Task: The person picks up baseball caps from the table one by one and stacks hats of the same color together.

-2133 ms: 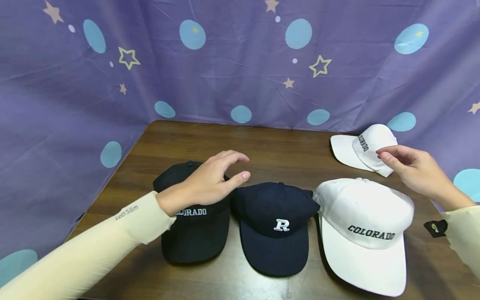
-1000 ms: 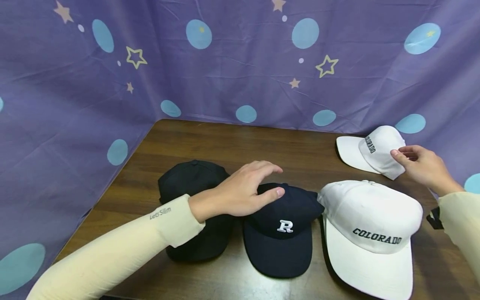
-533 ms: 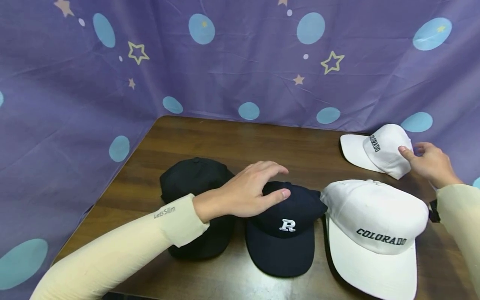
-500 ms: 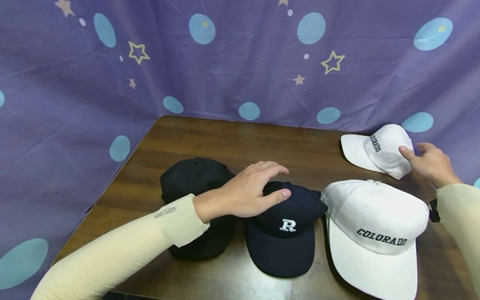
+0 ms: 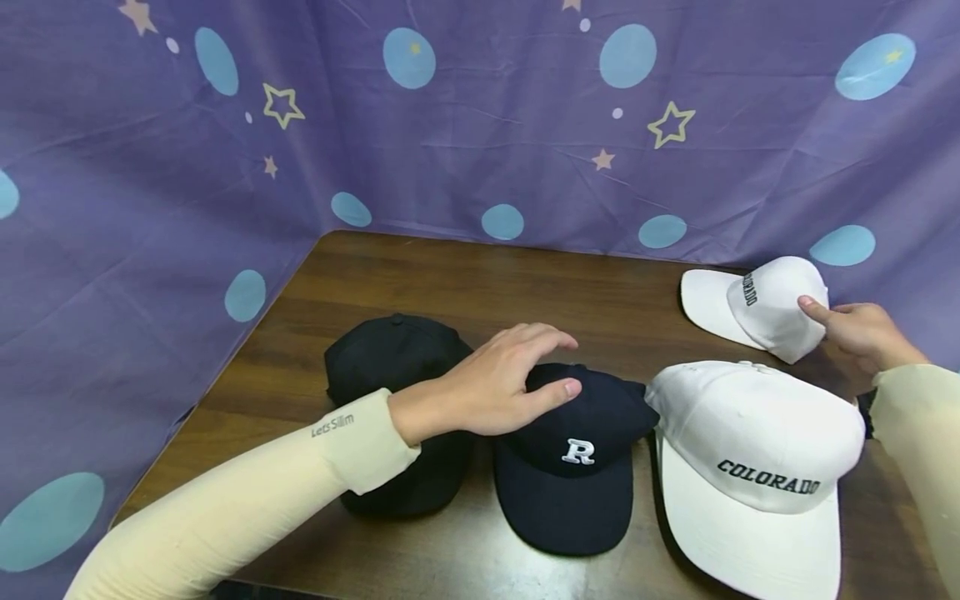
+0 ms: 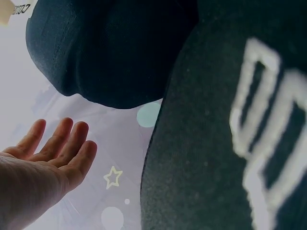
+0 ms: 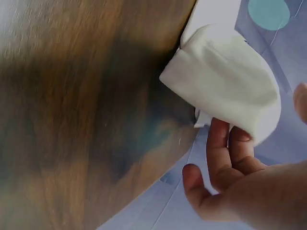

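At the far right of the head view a small white cap (image 5: 783,304) lettered COLORADO lies on the table. My right hand (image 5: 858,329) is at its back. In the right wrist view, bent fingers (image 7: 220,153) hook under the edge of the cap (image 7: 225,76), while the thumb (image 7: 301,100) appears apart from the crown. My left hand (image 5: 502,379), fingers loosely extended, hovers above a navy cap (image 5: 566,508) with a white R and holds nothing. Under the left forearm sits a black cap (image 5: 393,354), partly hidden; its white lettering fills the left wrist view's right side.
A larger white COLORADO cap (image 5: 757,433) stands at the front right, beside the navy cap. A black strap or tag (image 5: 866,412) shows near the right sleeve. Beyond the brown wooden table (image 5: 480,283) hangs a purple curtain (image 5: 480,108) with stars and dots.
My right hand has moved right and reached the small white cap's back; lately it dips slightly, with the crown shifting down. The left hand has moved right from the black cap to the navy one.
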A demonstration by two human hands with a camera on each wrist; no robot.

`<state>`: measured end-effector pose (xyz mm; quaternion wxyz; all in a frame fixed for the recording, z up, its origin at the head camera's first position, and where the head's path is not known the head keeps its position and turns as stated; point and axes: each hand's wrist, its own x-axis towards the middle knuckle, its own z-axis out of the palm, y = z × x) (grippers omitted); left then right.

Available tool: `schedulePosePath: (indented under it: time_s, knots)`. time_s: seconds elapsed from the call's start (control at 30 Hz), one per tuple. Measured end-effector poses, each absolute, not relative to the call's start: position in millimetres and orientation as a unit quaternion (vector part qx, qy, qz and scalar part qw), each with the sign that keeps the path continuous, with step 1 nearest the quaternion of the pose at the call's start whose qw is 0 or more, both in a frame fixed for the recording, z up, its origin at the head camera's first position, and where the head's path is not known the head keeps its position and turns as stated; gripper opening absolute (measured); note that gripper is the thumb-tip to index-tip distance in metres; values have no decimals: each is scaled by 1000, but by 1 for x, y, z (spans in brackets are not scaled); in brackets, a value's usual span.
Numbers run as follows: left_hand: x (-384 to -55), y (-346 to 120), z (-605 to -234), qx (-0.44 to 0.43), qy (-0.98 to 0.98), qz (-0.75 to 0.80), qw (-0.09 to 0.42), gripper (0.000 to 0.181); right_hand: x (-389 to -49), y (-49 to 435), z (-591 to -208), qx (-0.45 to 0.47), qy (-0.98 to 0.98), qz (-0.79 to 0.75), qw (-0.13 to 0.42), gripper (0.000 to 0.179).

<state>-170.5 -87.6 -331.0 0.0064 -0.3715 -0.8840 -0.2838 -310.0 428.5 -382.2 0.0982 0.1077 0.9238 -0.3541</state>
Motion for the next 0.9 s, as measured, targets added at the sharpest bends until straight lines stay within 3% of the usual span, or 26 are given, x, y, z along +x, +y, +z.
schedulePosePath:
  time_s: [0.1, 0.2, 0.43, 0.57, 0.9]
  knots:
    - [-171, -88, -331, -370, -884, -285, 7, 51, -309, 425, -381, 131, 907, -387, 99, 99]
    - [-171, -87, -332, -370, -885, -284, 5, 51, -308, 420, -381, 172, 871, -452, 91, 70]
    - [-173, -89, -333, -361, -886, -292, 8, 51, -302, 421, -374, 184, 864, -469, -19, 32]
    - [-173, -94, -335, -352, -887, -298, 13, 49, -299, 413, -363, 154, 842, -514, -50, 20]
    - [-177, -99, -338, -344, -887, -307, 31, 48, -285, 399, -341, 144, 833, -521, -120, 14]
